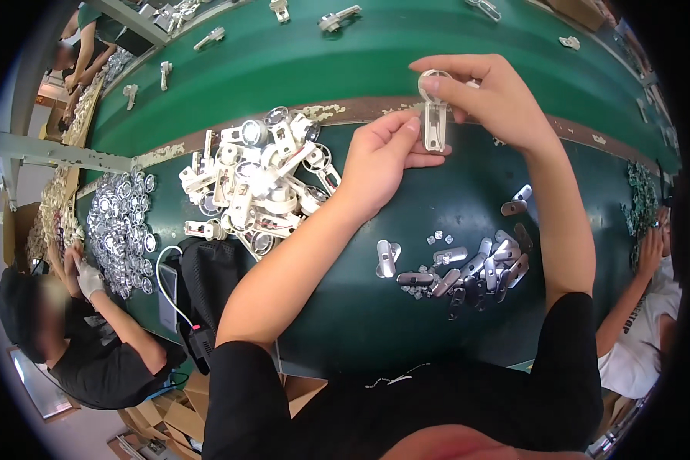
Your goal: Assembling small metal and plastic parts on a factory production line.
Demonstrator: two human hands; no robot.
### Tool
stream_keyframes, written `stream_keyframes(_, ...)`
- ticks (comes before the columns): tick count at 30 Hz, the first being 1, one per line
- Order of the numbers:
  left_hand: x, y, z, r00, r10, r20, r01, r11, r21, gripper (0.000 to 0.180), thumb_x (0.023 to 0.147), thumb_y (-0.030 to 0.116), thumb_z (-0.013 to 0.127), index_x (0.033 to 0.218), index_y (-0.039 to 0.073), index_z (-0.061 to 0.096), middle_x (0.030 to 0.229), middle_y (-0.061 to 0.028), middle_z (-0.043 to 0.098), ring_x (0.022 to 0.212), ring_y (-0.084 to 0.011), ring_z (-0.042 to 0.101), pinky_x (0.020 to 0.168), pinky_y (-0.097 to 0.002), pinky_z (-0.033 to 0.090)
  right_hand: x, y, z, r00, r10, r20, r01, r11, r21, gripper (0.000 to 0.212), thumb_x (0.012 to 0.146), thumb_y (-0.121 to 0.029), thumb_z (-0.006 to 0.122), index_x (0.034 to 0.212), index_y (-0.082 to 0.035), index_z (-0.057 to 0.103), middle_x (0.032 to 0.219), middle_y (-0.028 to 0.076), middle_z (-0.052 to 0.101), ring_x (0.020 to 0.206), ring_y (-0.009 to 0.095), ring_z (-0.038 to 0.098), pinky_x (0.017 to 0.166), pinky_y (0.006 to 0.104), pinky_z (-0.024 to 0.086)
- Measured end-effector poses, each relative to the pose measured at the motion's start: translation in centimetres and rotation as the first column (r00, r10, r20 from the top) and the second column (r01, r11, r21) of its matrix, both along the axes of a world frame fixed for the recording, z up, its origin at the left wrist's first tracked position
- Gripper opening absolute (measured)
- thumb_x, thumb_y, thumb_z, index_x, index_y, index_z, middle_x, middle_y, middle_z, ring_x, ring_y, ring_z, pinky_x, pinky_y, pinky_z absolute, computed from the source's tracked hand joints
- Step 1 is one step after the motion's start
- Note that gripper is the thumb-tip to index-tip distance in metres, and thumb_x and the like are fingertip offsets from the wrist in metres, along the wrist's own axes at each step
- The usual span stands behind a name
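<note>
The white part (435, 129) is gripped above by the right hand (494, 96), bent inward. Its lower end is held from the side by the left hand (379, 157)

Watching: one off-white plastic piece (435, 126), round ring head, long narrow rectangular body with recessed face. Held nearly upright, roughly twelve o'clock from the worker. Ring toward twelve, gripped in right hand (492, 98); body pointing to six, lower end against left hand's (379, 159) fingers. Fine inner detail unclear from here.
</note>
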State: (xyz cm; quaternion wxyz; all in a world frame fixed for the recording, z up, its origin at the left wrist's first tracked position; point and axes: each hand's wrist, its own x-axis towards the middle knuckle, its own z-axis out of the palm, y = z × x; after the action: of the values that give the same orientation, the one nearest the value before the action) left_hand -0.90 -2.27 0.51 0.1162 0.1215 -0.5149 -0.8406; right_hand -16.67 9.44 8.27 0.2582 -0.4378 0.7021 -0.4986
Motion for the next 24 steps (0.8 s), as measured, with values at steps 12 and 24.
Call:
stream_keyframes(12,0.0,0.0,-0.1,0.999,-0.03,-0.041,0.032,0.999,0.031,0.031,0.113,0.016,0.044,0.127,-0.006,0.061,0.121,-0.0172,0.071,0.102,-0.0293,0.076,0.089,-0.0364,0.064,0.5,-0.5,-0.7,1.0,-0.005,-0.031,0.005,1.0,0.017,0.043,0.092,-0.03,0.08,0.118,0.004,0.076,0.079,0.005,0.07,0.072,0.009,0.064,0.064,0.0265,0.051)
stream_keyframes(24,0.1,-0.1,-0.1,0.996,-0.004,-0.085,0.008,0.999,0.046,0.023,0.109,0.012,0.053,0.119,-0.005,0.064,0.118,-0.0148,0.073,0.099,-0.025,0.076,0.086,-0.0341,0.063,0.8,-1.1,-1.2,0.999,0.026,-0.028,-0.026,1.0,0.009,0.036,0.092,-0.027,0.079,0.113,0.002,0.076,0.078,0.004,0.069,0.07,0.01,0.063,0.064,0.0274,0.051)
